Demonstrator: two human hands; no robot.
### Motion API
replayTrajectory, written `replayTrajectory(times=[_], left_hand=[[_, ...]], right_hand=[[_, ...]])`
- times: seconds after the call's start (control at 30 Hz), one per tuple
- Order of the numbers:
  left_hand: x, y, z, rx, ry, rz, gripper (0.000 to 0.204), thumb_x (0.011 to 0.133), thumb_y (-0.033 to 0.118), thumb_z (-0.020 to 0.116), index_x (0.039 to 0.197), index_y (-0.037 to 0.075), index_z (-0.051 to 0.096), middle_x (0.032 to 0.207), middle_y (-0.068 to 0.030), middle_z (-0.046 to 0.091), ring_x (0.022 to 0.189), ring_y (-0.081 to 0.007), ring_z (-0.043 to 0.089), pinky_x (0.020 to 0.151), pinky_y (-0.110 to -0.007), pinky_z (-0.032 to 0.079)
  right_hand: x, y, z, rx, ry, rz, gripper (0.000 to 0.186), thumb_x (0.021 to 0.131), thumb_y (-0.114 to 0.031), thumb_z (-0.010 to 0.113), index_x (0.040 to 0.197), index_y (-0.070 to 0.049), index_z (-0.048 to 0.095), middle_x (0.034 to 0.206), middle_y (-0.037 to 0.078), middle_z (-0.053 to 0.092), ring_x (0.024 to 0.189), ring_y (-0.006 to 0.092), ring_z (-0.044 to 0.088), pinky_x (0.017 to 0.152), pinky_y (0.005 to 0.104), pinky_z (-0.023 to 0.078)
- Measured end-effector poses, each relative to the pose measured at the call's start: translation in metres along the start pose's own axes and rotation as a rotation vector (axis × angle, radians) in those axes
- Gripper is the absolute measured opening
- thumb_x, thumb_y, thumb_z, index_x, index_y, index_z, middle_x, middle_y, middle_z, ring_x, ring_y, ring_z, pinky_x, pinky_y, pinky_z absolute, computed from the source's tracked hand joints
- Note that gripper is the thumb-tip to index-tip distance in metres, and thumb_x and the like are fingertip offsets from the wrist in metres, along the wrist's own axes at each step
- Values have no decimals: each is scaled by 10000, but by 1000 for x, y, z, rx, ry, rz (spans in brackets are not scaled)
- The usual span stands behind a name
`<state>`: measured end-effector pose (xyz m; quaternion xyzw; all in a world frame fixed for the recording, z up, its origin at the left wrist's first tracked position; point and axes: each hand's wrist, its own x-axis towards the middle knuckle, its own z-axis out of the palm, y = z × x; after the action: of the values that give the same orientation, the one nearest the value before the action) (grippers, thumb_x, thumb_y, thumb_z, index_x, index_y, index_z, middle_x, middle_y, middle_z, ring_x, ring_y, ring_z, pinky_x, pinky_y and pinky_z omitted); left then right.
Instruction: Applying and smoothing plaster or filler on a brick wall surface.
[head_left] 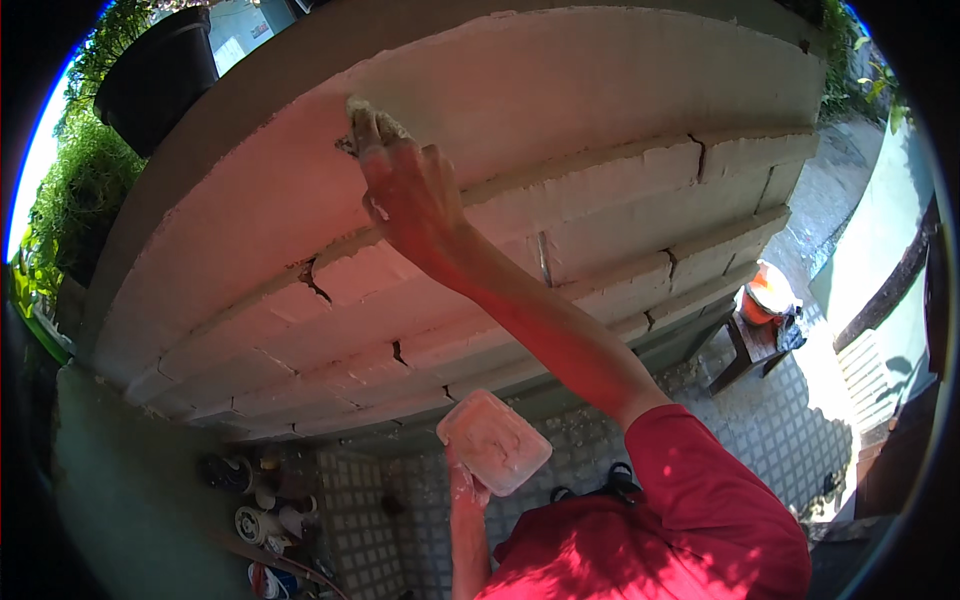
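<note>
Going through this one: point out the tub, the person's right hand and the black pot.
Tub (523,468): head view, on its lower-right edge.
Right hand (413,193): head view, on the back of the hand.
Black pot (160,80): head view, on its side wall.

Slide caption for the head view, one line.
Right hand holds a rough, smeared object at a pale, ridged wall; left hand holds a rounded-square tub lower down.

Checked tile floor and wooden stool, with their loads
The stool stands on the floor, carrying an orange-and-white bucket and, just beside it, a crumpled dark bag. Containers crowd together at lower left, though shadow obscures what they rest on.
</note>
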<state>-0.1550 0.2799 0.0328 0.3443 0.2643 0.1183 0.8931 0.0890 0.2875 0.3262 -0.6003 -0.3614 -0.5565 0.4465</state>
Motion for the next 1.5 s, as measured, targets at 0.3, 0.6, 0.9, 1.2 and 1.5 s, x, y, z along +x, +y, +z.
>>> replayTrajectory(times=[0.3, 0.6, 0.9, 1.2, 1.5], left_hand=[[-4, 4, 18, -74, 48, -31, 536, 930, 488, 522, 1287, 88, 500, 1186, -59, 595, 1063, -222, 604, 877, -368, 536], [7, 9, 9, 22, -12, -19, 598, 917, 519, 522, 1328, 87, 484, 1248, -86, 578, 1102, -253, 594, 916, -405, 525], [-4, 6, -3, -47, 84, 28, 610, 910, 538, 527, 1315, 84, 483, 1227, -73, 576, 1094, -233, 592, 913, -389, 522], [-10, 7, -20, -96, -42, 19, 662, 897, 564, 533, 1357, 95, 454, 1302, -93, 543, 1153, -264, 565, 960, -427, 503], [-3, 13, -20, -72, -40, -2, 658, 900, 570, 530, 1360, 107, 449, 1286, -75, 556, 1152, -255, 568, 966, -419, 499]], right_hand=[[20, 108, -125, -75, 41, 328, 316, 722, 40, 464, 1000, 41, 613, 585, 233, 521, 514, 412, 536, 492, 447, 436], [-8, 73, -70, -146, -185, 238, 503, 671, 10, 556, 1171, 61, 581, 585, 206, 529, 557, 410, 561, 507, 451, 445], [-28, -18, 0, 42, -315, 182, 694, 642, 40, 600, 1325, 21, 475, 1012, 212, 618, 806, 372, 615, 619, 466, 502], [2, 79, -87, 243, -69, 344, 287, 762, 51, 443, 956, -13, 645, 634, 105, 551, 518, 120, 485, 502, 266, 396], [10, 87, -93, -214, -57, 285, 398, 708, 57, 496, 1077, 8, 638, 587, 190, 516, 495, 288, 529, 493, 359, 442]])
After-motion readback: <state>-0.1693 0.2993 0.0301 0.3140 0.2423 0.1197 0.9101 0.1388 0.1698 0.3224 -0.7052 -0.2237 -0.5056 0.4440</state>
